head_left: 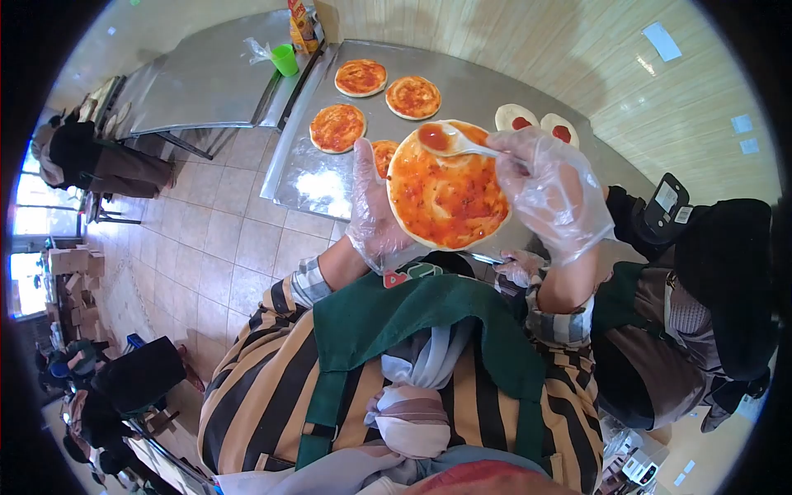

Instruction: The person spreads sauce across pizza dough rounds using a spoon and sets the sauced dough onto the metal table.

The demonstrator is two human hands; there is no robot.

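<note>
Spreading sauce on a held base. Your left hand [373,210], gloved, fingers spread flat, props the pizza base [447,191] above the near edge of the steel surface [487,95]. Your right hand [549,186] has its fingers clamped on a white spoon [450,142], its bowl loaded with sauce (resting at the base's far rim). Work the spoon in circles, keeping the base level. A green cup [285,59] stands at the far left corner; its contents cannot be seen.
</note>
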